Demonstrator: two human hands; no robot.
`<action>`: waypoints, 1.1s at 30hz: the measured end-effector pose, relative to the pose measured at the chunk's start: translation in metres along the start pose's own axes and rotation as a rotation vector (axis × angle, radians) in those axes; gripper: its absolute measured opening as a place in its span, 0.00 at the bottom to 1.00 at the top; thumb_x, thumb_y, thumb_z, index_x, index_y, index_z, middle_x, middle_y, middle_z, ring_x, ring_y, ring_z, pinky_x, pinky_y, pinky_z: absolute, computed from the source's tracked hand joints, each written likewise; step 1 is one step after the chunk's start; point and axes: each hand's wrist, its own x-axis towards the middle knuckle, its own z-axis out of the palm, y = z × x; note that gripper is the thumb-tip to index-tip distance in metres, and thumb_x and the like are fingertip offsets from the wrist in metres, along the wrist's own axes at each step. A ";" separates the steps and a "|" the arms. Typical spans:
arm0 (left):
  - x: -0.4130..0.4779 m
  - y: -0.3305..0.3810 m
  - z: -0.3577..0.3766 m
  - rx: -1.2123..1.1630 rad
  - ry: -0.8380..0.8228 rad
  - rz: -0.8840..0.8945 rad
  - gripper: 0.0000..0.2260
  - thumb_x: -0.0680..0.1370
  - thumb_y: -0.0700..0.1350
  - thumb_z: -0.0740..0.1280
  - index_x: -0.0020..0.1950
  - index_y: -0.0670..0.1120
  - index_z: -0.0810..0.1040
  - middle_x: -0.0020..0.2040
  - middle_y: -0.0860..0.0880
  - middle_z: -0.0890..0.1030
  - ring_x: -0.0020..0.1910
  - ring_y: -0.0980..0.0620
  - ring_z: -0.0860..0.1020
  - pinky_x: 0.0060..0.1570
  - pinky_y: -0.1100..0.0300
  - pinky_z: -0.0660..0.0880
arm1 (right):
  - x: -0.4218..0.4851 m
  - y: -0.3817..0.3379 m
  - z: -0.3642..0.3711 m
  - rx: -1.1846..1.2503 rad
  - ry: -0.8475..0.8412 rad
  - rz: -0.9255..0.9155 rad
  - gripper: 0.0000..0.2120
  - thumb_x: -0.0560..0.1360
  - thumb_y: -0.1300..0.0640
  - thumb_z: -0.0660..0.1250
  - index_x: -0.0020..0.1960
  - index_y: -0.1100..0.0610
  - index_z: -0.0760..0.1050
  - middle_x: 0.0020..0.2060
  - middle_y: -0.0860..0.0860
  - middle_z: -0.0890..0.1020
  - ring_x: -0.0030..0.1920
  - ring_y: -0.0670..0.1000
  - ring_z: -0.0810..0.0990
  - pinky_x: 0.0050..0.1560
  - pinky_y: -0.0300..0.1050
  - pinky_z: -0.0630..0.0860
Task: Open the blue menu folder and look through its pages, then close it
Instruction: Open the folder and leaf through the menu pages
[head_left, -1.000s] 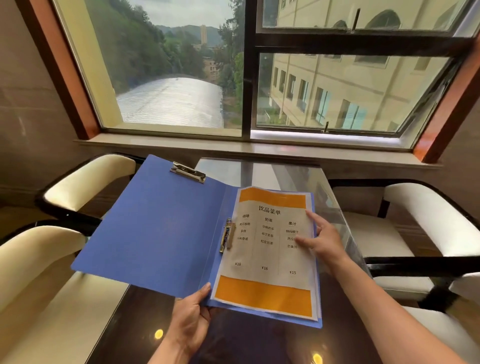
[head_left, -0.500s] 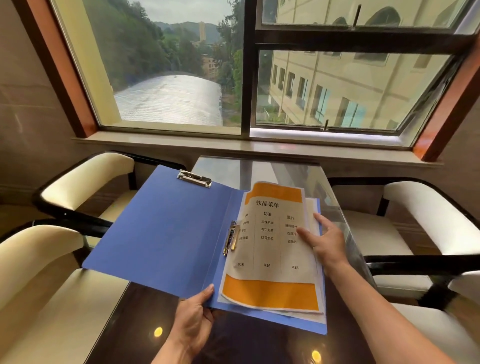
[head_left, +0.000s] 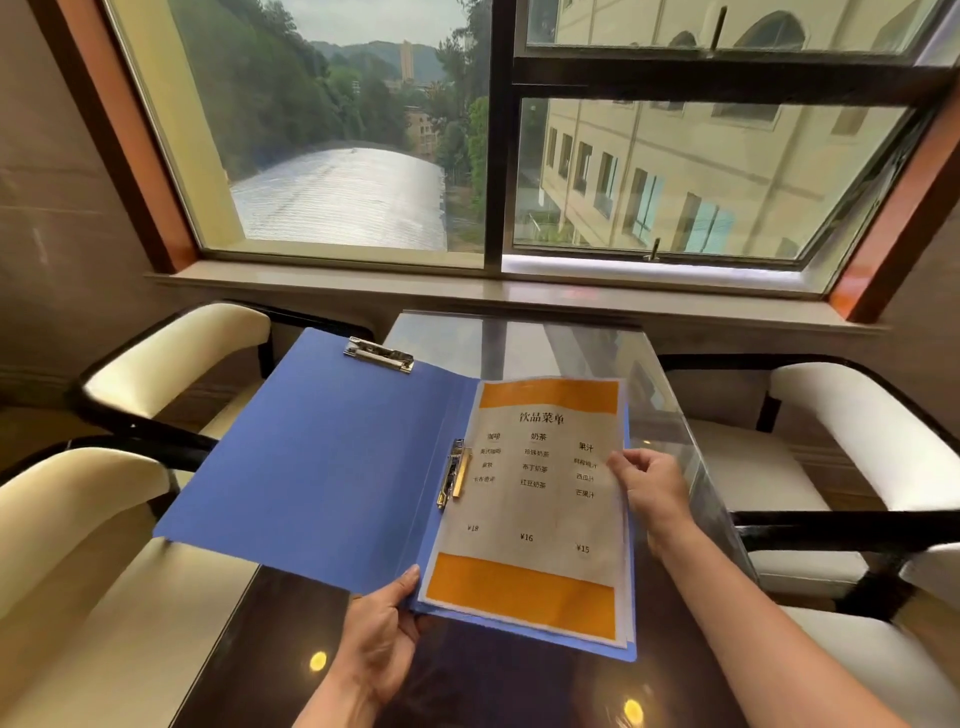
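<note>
The blue menu folder (head_left: 322, 467) lies open above the table, its empty left cover spread wide with a metal clip (head_left: 378, 355) at the top. On its right half sits the top page (head_left: 540, 499), white with orange bands and printed drink names. My left hand (head_left: 382, 639) grips the folder's bottom edge near the spine, thumb on top. My right hand (head_left: 654, 488) pinches the right edge of the top page, which is lifted slightly off the pages beneath.
A glossy dark table (head_left: 467, 691) with a glass far half runs to the window sill (head_left: 467, 286). Cream padded chairs with black frames stand on the left (head_left: 171, 358) and right (head_left: 852, 431).
The right hand has gone from resting flat on the page to pinching its right edge and lifting it. The folder has shifted slightly right.
</note>
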 end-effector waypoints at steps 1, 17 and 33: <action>0.000 -0.001 0.000 0.002 0.009 0.002 0.12 0.81 0.40 0.62 0.51 0.33 0.81 0.44 0.36 0.86 0.44 0.39 0.84 0.43 0.44 0.83 | 0.001 0.000 0.001 -0.165 0.070 -0.055 0.13 0.76 0.52 0.71 0.51 0.63 0.83 0.53 0.56 0.81 0.59 0.60 0.78 0.61 0.56 0.76; -0.004 -0.004 0.000 0.002 0.040 -0.012 0.12 0.81 0.41 0.62 0.52 0.34 0.81 0.48 0.35 0.83 0.50 0.37 0.82 0.42 0.43 0.83 | -0.015 -0.010 0.001 0.170 0.068 -0.110 0.21 0.72 0.57 0.76 0.64 0.60 0.78 0.46 0.61 0.85 0.47 0.57 0.85 0.52 0.54 0.83; -0.012 -0.003 0.001 -0.021 0.015 0.009 0.12 0.81 0.38 0.62 0.53 0.31 0.80 0.49 0.33 0.84 0.44 0.39 0.84 0.45 0.45 0.82 | -0.028 -0.028 0.002 -0.044 -0.045 -0.129 0.21 0.81 0.43 0.59 0.42 0.58 0.76 0.38 0.56 0.82 0.42 0.58 0.81 0.39 0.49 0.76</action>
